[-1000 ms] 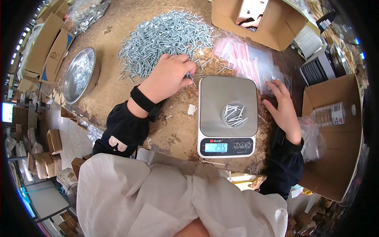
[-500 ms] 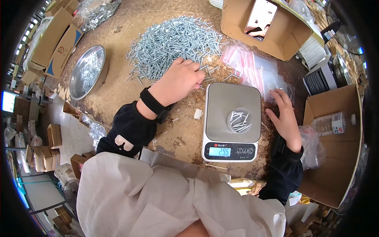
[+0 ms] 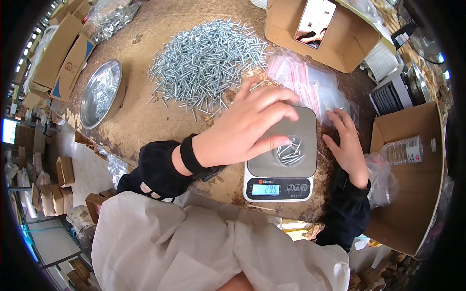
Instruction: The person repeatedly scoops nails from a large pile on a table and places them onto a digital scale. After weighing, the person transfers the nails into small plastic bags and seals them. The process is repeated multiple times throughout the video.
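A silver digital kitchen scale [image 3: 281, 167] with a lit blue display stands on the brown worktable [image 3: 145, 121]. A small heap of silver screws [image 3: 290, 153] lies on its platform. My left hand [image 3: 247, 127] hovers palm down over the scale, thumb tip right at that heap; its underside is hidden. My right hand [image 3: 347, 145] rests beside the scale's right edge, fingers spread on clear plastic bags with red strips [image 3: 310, 82]. A big pile of loose screws [image 3: 208, 60] lies behind the scale.
A round metal bowl [image 3: 99, 92] holding some screws sits at the table's left. An open cardboard box [image 3: 315, 29] stands at the back, another [image 3: 412, 194] at the right with a plastic bottle [image 3: 400, 150] in it. Flat cartons [image 3: 63, 48] lie far left.
My left hand has left the big screw pile and come back over the scale platform. My right hand has stayed beside the scale. The head view has shifted closer.
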Action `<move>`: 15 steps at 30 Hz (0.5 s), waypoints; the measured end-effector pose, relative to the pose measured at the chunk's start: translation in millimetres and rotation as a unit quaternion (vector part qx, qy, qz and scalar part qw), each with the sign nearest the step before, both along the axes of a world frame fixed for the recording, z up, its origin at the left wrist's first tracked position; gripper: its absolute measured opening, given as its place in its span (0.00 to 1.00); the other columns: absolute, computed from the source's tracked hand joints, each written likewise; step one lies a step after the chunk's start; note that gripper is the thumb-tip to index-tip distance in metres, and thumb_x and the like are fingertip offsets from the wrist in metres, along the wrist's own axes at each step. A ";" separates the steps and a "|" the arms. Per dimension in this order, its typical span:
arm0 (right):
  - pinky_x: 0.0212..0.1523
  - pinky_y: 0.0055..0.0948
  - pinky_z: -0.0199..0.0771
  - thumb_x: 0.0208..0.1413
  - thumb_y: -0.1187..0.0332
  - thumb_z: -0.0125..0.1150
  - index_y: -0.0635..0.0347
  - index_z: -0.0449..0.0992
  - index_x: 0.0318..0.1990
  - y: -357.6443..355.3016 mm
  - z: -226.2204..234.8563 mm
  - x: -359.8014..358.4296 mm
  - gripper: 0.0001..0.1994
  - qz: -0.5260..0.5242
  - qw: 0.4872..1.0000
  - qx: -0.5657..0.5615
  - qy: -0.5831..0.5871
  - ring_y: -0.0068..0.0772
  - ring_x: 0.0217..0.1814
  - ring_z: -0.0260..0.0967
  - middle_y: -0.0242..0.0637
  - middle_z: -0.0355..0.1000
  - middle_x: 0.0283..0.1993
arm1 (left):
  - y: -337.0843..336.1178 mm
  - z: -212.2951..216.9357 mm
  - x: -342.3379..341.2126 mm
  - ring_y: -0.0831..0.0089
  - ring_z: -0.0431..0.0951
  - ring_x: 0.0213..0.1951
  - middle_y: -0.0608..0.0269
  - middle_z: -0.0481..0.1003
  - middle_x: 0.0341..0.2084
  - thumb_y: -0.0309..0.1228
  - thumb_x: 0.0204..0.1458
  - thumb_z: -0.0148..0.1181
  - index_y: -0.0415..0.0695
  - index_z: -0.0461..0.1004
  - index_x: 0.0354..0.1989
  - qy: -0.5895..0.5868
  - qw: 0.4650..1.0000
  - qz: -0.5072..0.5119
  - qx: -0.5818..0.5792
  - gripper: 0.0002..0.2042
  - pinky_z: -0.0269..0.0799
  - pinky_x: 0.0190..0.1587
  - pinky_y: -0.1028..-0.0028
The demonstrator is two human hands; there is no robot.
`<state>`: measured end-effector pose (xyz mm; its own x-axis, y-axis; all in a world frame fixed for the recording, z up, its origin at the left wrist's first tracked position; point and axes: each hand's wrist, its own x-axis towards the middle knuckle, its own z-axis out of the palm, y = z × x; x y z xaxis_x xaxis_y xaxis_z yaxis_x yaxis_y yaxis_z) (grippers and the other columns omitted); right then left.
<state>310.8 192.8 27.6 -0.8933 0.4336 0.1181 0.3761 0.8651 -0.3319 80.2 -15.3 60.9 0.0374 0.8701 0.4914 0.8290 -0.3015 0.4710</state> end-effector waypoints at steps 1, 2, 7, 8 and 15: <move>0.64 0.42 0.62 0.51 0.73 0.65 0.63 0.68 0.60 0.5 -0.4 -0.6 0.26 0.001 1.000 0.007 0.011 0.56 0.65 0.59 0.51 0.61 0.64 | 0.0 1.5 1.3 0.57 0.67 0.59 0.54 0.67 0.58 0.36 0.59 0.56 0.44 0.70 0.49 0.005 1.000 0.017 -0.010 0.13 0.54 0.63 0.55; 0.62 0.42 0.63 0.51 0.73 0.64 0.64 0.69 0.58 1.1 -0.9 -1.3 0.25 0.002 1.000 0.015 0.022 0.56 0.64 0.61 0.51 0.63 0.62 | -1.0 3.8 -2.8 0.57 0.67 0.59 0.54 0.67 0.58 0.37 0.59 0.56 0.43 0.70 0.52 -0.019 0.999 0.029 -0.001 0.15 0.53 0.63 0.56; 0.50 0.39 0.72 0.50 0.73 0.65 0.70 0.77 0.42 6.3 -3.8 -2.2 0.13 -0.049 0.994 0.045 0.090 0.54 0.47 0.72 0.48 0.74 0.47 | -9.9 7.2 -33.5 0.60 0.68 0.60 0.53 0.71 0.56 0.36 0.62 0.51 0.39 0.70 0.55 -0.105 0.989 0.067 0.075 0.18 0.57 0.64 0.63; 0.48 0.39 0.72 0.49 0.73 0.66 0.70 0.77 0.42 7.4 -2.9 -1.4 0.12 -0.067 0.994 0.041 0.078 0.53 0.46 0.72 0.47 0.74 0.45 | -10.8 8.3 -36.3 0.60 0.68 0.60 0.52 0.71 0.56 0.36 0.63 0.51 0.38 0.71 0.55 -0.105 0.989 0.072 0.082 0.17 0.57 0.64 0.63; 0.37 0.38 0.71 0.46 0.78 0.65 0.64 0.78 0.41 20.4 -6.4 7.7 0.12 -0.103 0.993 0.035 0.051 0.47 0.34 0.70 0.45 0.71 0.33 | -12.1 6.9 -37.9 0.60 0.71 0.57 0.53 0.73 0.54 0.28 0.56 0.57 0.38 0.73 0.51 -0.043 0.992 0.080 0.087 0.15 0.61 0.62 0.64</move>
<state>318.5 213.2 21.2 -0.7681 0.5937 0.2398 0.5155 0.7955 -0.3184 42.2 -27.4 67.7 -0.1429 0.7637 0.6296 0.8323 -0.2515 0.4940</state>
